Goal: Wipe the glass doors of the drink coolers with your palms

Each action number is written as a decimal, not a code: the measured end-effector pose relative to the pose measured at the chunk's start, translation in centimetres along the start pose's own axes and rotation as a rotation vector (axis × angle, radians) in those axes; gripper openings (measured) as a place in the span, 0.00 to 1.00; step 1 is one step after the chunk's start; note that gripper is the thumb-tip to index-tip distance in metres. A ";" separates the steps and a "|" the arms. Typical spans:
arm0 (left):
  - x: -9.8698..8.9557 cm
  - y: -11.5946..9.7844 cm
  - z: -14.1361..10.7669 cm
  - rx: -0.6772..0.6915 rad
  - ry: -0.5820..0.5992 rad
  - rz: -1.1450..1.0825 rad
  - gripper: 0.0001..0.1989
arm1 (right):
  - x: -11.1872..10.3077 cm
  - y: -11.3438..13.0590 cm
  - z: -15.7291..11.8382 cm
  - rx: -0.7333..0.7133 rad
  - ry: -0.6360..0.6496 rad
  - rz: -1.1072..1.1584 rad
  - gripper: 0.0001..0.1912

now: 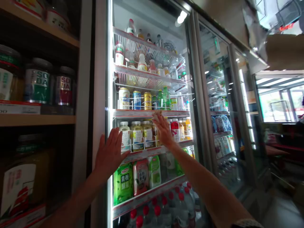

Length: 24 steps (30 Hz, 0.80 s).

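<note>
My right hand point(163, 129) reaches up to the glass door point(152, 23) of a lit drinks fridge. Under its fingertips is a small crumpled pale cloth point(156, 114), held toward the glass. Lower down and to the left, my left hand point(109, 153) is spread with straight fingers near the left edge of the door, holding nothing; whether its palm touches the glass I cannot tell. Behind the glass between the hands stand pale yellow drink bottles point(137, 136) on a wire-railed shelf. A blue can point(136, 100) and a gold can point(147, 101) stand one shelf higher.
Wooden shelves point(38, 120) with large jars stand close on the left. Lower in the fridge are green cartons point(123, 183) and several red-capped bottles point(163, 202). More glass-door fridges point(218, 104) run off to the right, with cardboard point(285, 52) above and windows point(280, 99) beyond.
</note>
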<state>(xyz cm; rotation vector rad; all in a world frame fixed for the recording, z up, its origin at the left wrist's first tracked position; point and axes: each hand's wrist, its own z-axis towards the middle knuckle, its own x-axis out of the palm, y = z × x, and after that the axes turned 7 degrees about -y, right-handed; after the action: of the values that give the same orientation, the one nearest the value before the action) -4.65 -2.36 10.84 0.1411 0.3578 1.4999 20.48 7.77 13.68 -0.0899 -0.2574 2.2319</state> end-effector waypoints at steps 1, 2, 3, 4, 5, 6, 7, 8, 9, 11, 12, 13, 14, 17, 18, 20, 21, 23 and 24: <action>0.1 0.0 0.0 0.003 -0.007 0.004 0.34 | -1.1 -2.5 -0.5 0.067 -0.037 -0.026 0.27; 0.1 0.1 -0.1 0.006 -0.013 0.004 0.34 | -2.2 -5.1 -1.1 0.136 -0.067 -0.056 0.28; 0.1 0.2 -0.1 0.009 -0.023 0.004 0.34 | -3.2 -7.5 -1.6 0.210 -0.096 -0.088 0.28; 0.1 0.2 -0.1 0.014 -0.035 0.004 0.33 | -4.0 -9.3 -2.0 0.282 -0.122 -0.116 0.28; 0.0 0.2 0.0 0.020 -0.049 0.005 0.33 | -4.6 -10.6 -2.3 0.347 -0.145 -0.137 0.29; 0.0 0.3 0.1 0.025 -0.064 0.005 0.33 | -4.9 -11.1 -2.5 0.393 -0.166 -0.148 0.28; 0.0 0.3 0.3 0.024 -0.080 0.005 0.33 | -4.7 -10.7 -2.5 0.407 -0.174 -0.148 0.28; 0.1 0.3 0.6 0.016 -0.092 0.004 0.33 | -4.3 -9.7 -2.3 0.384 -0.170 -0.139 0.29; 0.2 0.2 0.9 0.002 -0.103 0.002 0.34 | -3.5 -8.0 -2.1 0.328 -0.158 -0.122 0.29; 0.5 0.1 1.4 -0.028 -0.116 -0.003 0.35 | -1.7 -3.8 -1.7 0.149 -0.103 -0.073 0.30; 0.6 0.1 1.6 -0.038 -0.119 -0.005 0.35 | -0.8 -1.9 -1.4 0.061 -0.067 -0.042 0.30; 0.8 0.1 1.8 -0.044 -0.121 -0.006 0.35 | -0.1 -0.3 -1.2 -0.018 -0.020 -0.015 0.30; 0.9 0.1 1.9 -0.044 -0.119 -0.008 0.35 | 0.3 0.6 -1.1 -0.073 0.020 0.003 0.30; 0.9 0.3 1.9 -0.039 -0.103 -0.012 0.35 | -0.4 -0.6 -1.0 -0.068 0.047 -0.012 0.31; 0.9 0.3 1.9 -0.040 -0.093 -0.014 0.35 | -1.0 -1.9 -1.0 -0.008 0.010 -0.037 0.31; 0.8 0.4 1.9 -0.055 -0.068 -0.022 0.35 | -2.2 -4.8 -1.1 0.148 -0.100 -0.096 0.30; 0.8 0.3 1.9 -0.069 -0.055 -0.031 0.35 | -2.5 -5.7 -1.1 0.217 -0.151 -0.122 0.30; 0.8 0.2 1.9 -0.097 -0.032 -0.054 0.36 | -2.3 -5.7 -1.0 0.274 -0.196 -0.149 0.29; 0.8 0.1 1.9 -0.104 -0.028 -0.062 0.36 | -1.9 -4.8 -0.9 0.255 -0.186 -0.147 0.29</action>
<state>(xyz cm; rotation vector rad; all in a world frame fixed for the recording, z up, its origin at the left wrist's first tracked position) -4.16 -1.31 12.54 0.0682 0.2587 1.4507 25.43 9.31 13.82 0.2668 -0.0745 2.1090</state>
